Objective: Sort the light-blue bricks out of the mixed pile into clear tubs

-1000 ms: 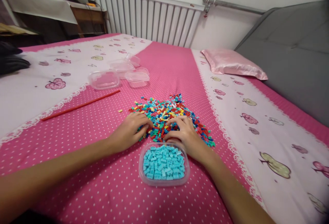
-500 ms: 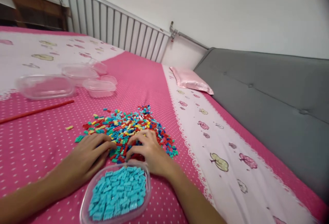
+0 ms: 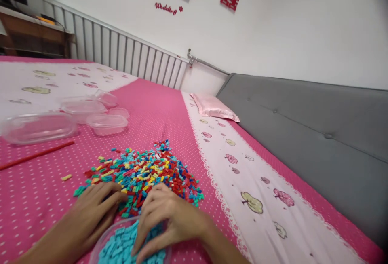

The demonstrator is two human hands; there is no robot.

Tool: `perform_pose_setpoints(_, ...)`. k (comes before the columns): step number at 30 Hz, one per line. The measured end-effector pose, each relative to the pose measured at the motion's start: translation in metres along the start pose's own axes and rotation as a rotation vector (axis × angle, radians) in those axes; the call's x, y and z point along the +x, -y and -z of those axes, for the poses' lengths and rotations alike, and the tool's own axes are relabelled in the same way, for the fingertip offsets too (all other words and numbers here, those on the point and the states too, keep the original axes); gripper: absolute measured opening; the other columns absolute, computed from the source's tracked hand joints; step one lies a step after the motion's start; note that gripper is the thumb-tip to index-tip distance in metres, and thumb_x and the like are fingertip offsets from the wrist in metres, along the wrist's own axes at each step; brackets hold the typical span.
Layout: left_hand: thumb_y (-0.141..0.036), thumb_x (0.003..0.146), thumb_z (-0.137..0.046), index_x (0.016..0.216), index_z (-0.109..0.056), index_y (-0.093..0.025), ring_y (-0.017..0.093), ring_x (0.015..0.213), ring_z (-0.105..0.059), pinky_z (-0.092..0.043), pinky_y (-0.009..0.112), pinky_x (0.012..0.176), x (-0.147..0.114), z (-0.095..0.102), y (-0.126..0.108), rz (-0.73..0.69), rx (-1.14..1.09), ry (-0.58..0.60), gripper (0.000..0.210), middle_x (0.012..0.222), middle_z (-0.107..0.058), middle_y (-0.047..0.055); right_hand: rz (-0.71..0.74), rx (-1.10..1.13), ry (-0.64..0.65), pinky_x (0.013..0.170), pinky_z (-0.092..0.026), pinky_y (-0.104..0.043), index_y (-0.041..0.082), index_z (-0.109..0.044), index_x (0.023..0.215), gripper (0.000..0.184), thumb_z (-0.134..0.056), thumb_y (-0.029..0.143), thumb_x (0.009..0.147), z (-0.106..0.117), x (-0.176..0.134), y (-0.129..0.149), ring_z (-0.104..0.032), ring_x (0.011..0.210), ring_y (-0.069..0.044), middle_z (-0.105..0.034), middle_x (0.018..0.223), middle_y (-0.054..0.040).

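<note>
A heap of small multicoloured plastic building bricks (image 3: 151, 171) lies on the pink bedspread. At its near left edge rests my left hand (image 3: 98, 205), fingers bent and loosely apart, index fingertip touching the bricks; nothing held shows. Just in front of the heap stands a clear plastic container (image 3: 100, 241) filled with light-blue bricks (image 3: 118, 243). My right hand (image 3: 166, 215) is over this container with its thumb and index finger pointing down, slightly apart, at the blue bricks. I see no brick between those fingers. The hand covers the container's right part.
Several clear plastic containers (image 3: 39, 128) stand at the left, beyond a thin red stick (image 3: 36, 155). One yellow brick (image 3: 66, 177) lies apart from the heap. A pink pillow (image 3: 215, 106) sits by the grey headboard (image 3: 303, 122). A white radiator (image 3: 121, 49) runs along the wall.
My right hand has moved from the heap back over the container of blue bricks. My left hand stays at the heap's edge. The view has tilted up, showing more wall.
</note>
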State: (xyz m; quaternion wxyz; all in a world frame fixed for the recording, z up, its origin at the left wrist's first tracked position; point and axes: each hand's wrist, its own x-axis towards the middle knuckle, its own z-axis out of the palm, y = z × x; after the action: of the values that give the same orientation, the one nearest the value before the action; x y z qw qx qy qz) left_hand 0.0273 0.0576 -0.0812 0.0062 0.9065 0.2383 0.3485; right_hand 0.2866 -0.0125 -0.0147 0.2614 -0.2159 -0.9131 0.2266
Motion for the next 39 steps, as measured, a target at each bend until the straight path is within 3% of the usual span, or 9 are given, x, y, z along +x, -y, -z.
perform_pose_setpoints(3,-0.031,0.096,-0.055,0.112,-0.063,-0.029,0.019,0.095,-0.059,-0.047,0.028,0.083,0.005,0.010,-0.007,0.011,0.018,0.057,0.018,0.108,-0.064,0.001,-0.022,-0.036,-0.018,0.100,-0.035,-0.031,0.025,-0.076,0.093,0.027,-0.065,0.050,0.091,-0.004,0.001,0.000,-0.059,0.093,-0.012,-0.073,0.086,0.0040)
perform_pose_setpoints(7,-0.027,0.099,-0.050,0.109,-0.063,-0.027,0.020,0.096,-0.056,-0.045,0.031,0.083,0.007,0.015,-0.018,0.096,0.001,0.130,0.017,0.108,-0.063,0.003,-0.187,-0.018,-0.296,0.088,-0.041,-0.033,0.021,-0.074,0.081,0.047,-0.050,0.057,0.098,0.011,0.000,0.001,-0.059,0.085,-0.015,-0.070,0.077,-0.0005)
perform_pose_setpoints(10,-0.023,0.101,-0.042,0.104,-0.063,-0.024,0.020,0.094,-0.054,-0.043,0.033,0.082,0.008,0.017,-0.025,0.134,-0.005,0.150,0.021,0.106,-0.061,0.005,-0.461,-0.140,-0.438,0.086,-0.045,-0.033,0.023,-0.072,0.085,0.038,-0.053,0.053,0.098,0.032,-0.013,-0.009,-0.061,0.089,-0.018,-0.072,0.086,-0.0015)
perform_pose_setpoints(13,-0.021,0.102,-0.038,0.102,-0.062,-0.022,0.021,0.093,-0.052,-0.043,0.036,0.082,0.009,0.020,-0.029,0.154,-0.006,0.171,0.024,0.105,-0.060,0.007,-0.604,-0.192,-0.543,0.093,-0.044,-0.041,0.021,-0.071,0.094,0.022,-0.056,0.037,0.094,0.054,-0.039,-0.037,-0.061,0.099,-0.024,-0.072,0.097,-0.0067)
perform_pose_setpoints(17,-0.020,0.102,-0.038,0.104,-0.060,-0.022,0.022,0.095,-0.051,-0.042,0.038,0.083,0.010,0.022,-0.032,0.173,-0.024,0.203,0.022,0.107,-0.059,0.007,-0.813,-0.242,-0.660,0.095,-0.044,-0.048,0.017,-0.069,0.097,0.021,-0.053,0.029,0.089,0.071,-0.077,-0.075,-0.062,0.099,-0.028,-0.069,0.103,-0.0138)
perform_pose_setpoints(25,-0.021,0.101,-0.045,0.109,-0.059,-0.025,0.022,0.098,-0.050,-0.039,0.036,0.085,0.012,0.020,-0.025,0.137,-0.048,0.198,0.017,0.110,-0.057,0.005,-1.019,-0.109,-0.539,0.095,-0.050,-0.045,0.017,-0.065,0.113,0.025,-0.057,0.034,0.096,0.070,-0.094,-0.089,-0.065,0.103,-0.023,-0.069,0.110,-0.0097)
perform_pose_setpoints(31,-0.025,0.100,-0.046,0.106,-0.062,-0.025,0.022,0.097,-0.051,-0.037,0.036,0.085,0.014,0.021,-0.026,0.160,-0.057,0.163,0.018,0.109,-0.059,0.005,-1.015,0.132,-0.387,0.067,-0.058,-0.029,0.015,-0.058,0.127,0.034,-0.042,0.032,0.102,0.076,-0.091,-0.079,-0.070,0.081,-0.016,-0.071,0.097,-0.0087)
perform_pose_setpoints(35,-0.028,0.101,-0.045,0.105,-0.064,-0.026,0.023,0.097,-0.052,-0.036,0.037,0.085,0.014,0.020,-0.025,0.161,-0.033,0.155,0.019,0.108,-0.060,0.005,-0.931,0.154,-0.283,0.070,-0.057,-0.029,0.015,-0.066,0.118,0.032,-0.062,0.031,0.091,0.083,-0.095,-0.073,-0.068,0.081,-0.016,-0.071,0.098,-0.0071)
perform_pose_setpoints(39,-0.026,0.100,-0.045,0.106,-0.063,-0.026,0.023,0.099,-0.054,-0.035,0.037,0.086,0.013,0.020,-0.021,0.134,-0.009,0.187,0.019,0.109,-0.061,0.005,-0.881,0.090,-0.219,0.068,-0.054,-0.031,0.015,-0.067,0.120,0.055,-0.084,0.027,0.070,0.081,-0.093,-0.073,-0.065,0.071,-0.016,-0.069,0.091,-0.0032)
